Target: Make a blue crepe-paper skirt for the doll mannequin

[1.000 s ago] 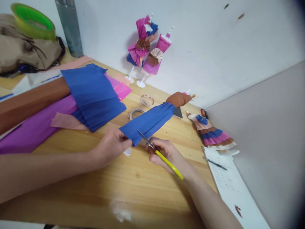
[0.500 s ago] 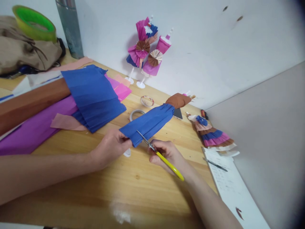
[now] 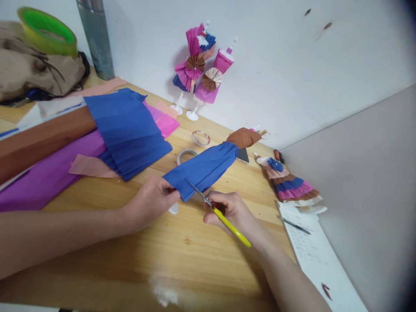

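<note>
A small paper dress with a brown bodice and a long blue crepe-paper skirt slants across the middle of the head view. My left hand pinches the skirt's lower left corner between thumb and fingers. My right hand is closed round scissors with yellow handles. One thin blade lies over the blue paper near the hem, pointing up and left; where the other blade runs is hidden. A gold stick end sticks out past the bodice.
Blue pleated paper, brown paper and purple paper lie left. Behind are tape rolls, two dressed mini stands and a bottle. A layered dress and notebook with a pen lie right.
The scissors and my right hand have shifted very slightly, the blade tip a touch further left over the blue paper. My left hand keeps its hold on the hem.
</note>
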`<control>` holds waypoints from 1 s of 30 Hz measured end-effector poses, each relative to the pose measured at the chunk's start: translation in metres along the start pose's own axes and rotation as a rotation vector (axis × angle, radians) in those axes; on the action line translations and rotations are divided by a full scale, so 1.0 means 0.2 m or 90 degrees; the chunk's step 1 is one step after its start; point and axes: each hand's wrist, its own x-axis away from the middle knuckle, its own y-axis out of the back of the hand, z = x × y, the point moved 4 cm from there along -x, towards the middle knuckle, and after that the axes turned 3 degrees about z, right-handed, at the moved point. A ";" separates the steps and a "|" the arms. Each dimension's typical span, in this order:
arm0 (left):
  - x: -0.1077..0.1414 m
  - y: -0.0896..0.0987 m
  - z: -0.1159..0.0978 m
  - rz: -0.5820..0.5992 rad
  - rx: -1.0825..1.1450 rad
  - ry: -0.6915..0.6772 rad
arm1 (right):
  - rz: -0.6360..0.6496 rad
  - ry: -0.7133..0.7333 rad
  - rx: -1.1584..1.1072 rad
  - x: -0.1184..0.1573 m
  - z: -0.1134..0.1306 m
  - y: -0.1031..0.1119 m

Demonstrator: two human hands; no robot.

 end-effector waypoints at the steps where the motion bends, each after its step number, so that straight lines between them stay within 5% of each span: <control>1: 0.00 0.00 0.00 -0.003 0.002 0.001 | -0.001 0.001 0.008 0.00 0.00 0.00; 17: -0.01 0.01 -0.01 -0.005 0.125 0.045 | 0.082 -0.021 0.065 0.04 0.08 0.06; 24: -0.01 0.02 0.00 -0.059 0.114 0.105 | 0.132 0.040 -0.015 0.13 0.02 0.26; 26: -0.01 0.02 0.00 -0.060 0.102 0.098 | 0.026 0.085 -0.088 0.14 0.00 0.36; 30: 0.00 0.03 -0.01 -0.058 0.010 0.075 | -0.365 0.110 -0.272 0.08 -0.04 0.54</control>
